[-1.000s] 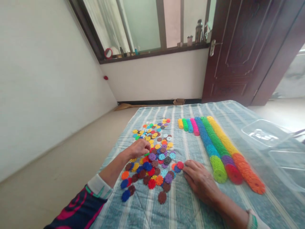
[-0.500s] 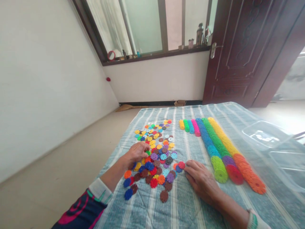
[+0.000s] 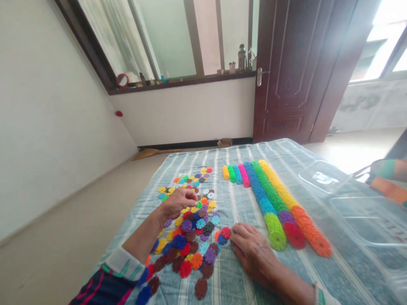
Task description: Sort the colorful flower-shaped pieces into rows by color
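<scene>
My left hand (image 3: 180,201) is over the pile of loose snowflake discs (image 3: 186,225), thumb and forefinger pinched on a green snowflake disc (image 3: 199,205). The pile mixes blue, brown, red, yellow, orange and purple discs, partly hidden by this hand and forearm. My right hand (image 3: 252,252) rests on the cloth, palm down and fingers loosely stretched. Its fingertips are right beside a red snowflake disc (image 3: 226,232), which overlaps a blue one. To its right lie overlapping rows of discs sorted by colour, with a lime green end (image 3: 276,237) nearest.
A striped cloth (image 3: 233,279) covers the surface. Clear plastic containers (image 3: 362,220) stand on the right, near an orange and green fabric-like item (image 3: 389,180). Short rows, including a pink row (image 3: 244,176), lie farther back. Beyond are a brown door (image 3: 286,84) and a windowsill (image 3: 184,80).
The view has turned to the right, so the scene sits farther left. My left hand has moved right and away over the pile with the green disc. My right hand stays beside the red disc.
</scene>
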